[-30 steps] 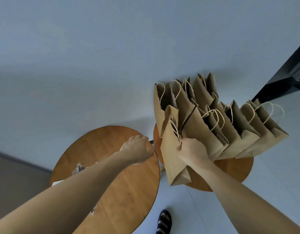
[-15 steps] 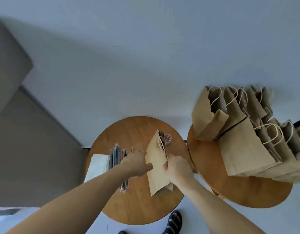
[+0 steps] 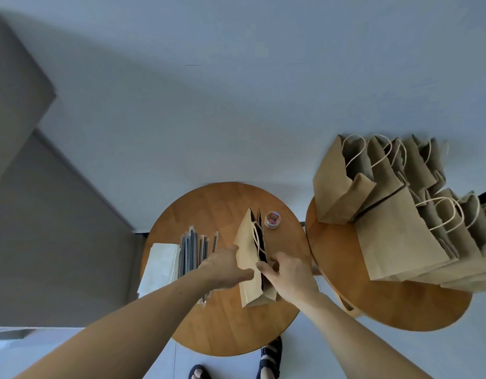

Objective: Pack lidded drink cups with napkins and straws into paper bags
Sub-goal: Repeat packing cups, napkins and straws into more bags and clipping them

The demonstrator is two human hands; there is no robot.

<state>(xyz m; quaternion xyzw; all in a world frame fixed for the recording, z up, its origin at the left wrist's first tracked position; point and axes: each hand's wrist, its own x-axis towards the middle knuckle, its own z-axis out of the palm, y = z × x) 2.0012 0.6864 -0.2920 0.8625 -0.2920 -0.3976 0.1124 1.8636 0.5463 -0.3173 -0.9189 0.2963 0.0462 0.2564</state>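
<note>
A brown paper bag (image 3: 247, 242) with twine handles stands upright on the left round wooden table (image 3: 222, 318), its mouth a narrow slit. My left hand (image 3: 222, 266) grips the bag's left wall, thumb on its near edge. My right hand (image 3: 288, 274) pinches the right rim of the mouth. A bundle of wrapped straws (image 3: 194, 247) lies left of the bag, with a stack of white napkins (image 3: 161, 265) beside it. No cup is in view.
A small clear tub of coloured clips (image 3: 273, 220) sits right of the bag's far end. Several brown paper bags (image 3: 395, 222) stand packed together on the right round table (image 3: 395, 310). My sandalled feet (image 3: 269, 356) show below the tables, on a pale floor.
I carried one bag from the right table to the left table and set it upright. My left hand came onto its left wall, and the mouth has parted slightly.
</note>
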